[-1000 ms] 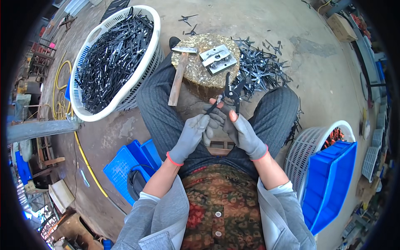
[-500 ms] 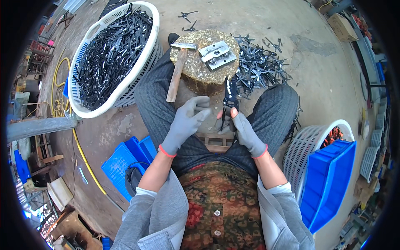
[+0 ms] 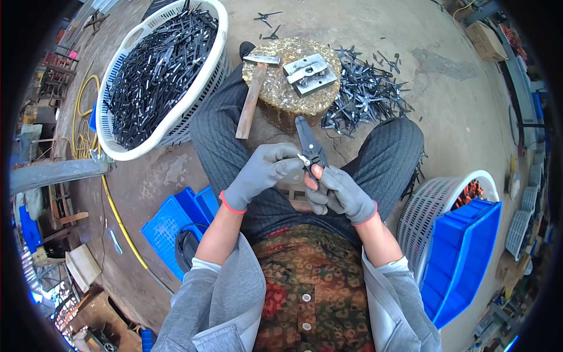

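Both hands wear grey knit gloves with red cuffs and meet over the lap: the right hand [image 3: 335, 193] is clamped around the lower part of a black metal scissor-like piece [image 3: 309, 144] held upright between the knees, while the left hand [image 3: 262, 171] pinches together on the small silvery pivot at its middle. Just beyond, a round yellowish wooden block [image 3: 281, 88] carries two grey steel plates [image 3: 309, 74] and a wooden-handled hammer [image 3: 253, 88] — a white plastic basket of black metal pieces [image 3: 161, 73] stands far left, a loose pile of the same pieces [image 3: 366, 97] far right.
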The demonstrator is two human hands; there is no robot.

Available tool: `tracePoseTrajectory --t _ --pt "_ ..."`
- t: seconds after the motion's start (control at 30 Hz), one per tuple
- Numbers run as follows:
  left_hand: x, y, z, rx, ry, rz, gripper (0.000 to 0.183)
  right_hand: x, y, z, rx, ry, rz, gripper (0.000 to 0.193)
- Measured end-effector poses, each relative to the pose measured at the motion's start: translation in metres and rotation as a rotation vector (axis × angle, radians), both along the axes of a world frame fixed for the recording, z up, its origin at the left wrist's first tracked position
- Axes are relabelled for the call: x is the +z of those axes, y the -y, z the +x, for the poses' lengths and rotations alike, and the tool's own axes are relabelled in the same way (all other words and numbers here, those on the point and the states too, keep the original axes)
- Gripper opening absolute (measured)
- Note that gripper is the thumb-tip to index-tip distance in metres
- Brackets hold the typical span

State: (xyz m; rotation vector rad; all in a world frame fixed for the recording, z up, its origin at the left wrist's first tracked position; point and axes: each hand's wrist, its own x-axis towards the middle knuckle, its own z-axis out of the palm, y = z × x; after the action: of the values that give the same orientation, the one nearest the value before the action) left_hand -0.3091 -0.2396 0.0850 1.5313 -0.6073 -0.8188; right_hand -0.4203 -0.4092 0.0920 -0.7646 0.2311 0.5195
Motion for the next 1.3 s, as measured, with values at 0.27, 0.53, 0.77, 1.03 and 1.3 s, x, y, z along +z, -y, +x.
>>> tracePoseTrajectory --t 0.27,0.53,0.77,1.03,1.3 --pt "0.008 -0.010 0.010 -0.130 -0.165 0.045 0.021 0.005 -0.012 0.004 0.194 0.054 -0.158 0.040" --pt "-0.016 -0.006 0.004 0.033 -0.398 -0.090 0.026 -0.008 -0.009 0.016 0.192 0.015 -0.283 0.041" --pt "-0.010 0.004 0.003 0.152 -0.541 -0.220 0.037 -0.010 0.003 0.033 0.068 -0.015 -0.232 0.039" --pt "0.001 0.000 0.005 0.145 -0.299 -0.042 0.038 -0.019 0.000 0.037 0.130 0.091 -0.213 0.037" --pt "-0.009 0.002 0.012 0.119 -0.315 -0.087 0.037 -0.011 0.003 0.039 0.158 0.095 -0.317 0.041"
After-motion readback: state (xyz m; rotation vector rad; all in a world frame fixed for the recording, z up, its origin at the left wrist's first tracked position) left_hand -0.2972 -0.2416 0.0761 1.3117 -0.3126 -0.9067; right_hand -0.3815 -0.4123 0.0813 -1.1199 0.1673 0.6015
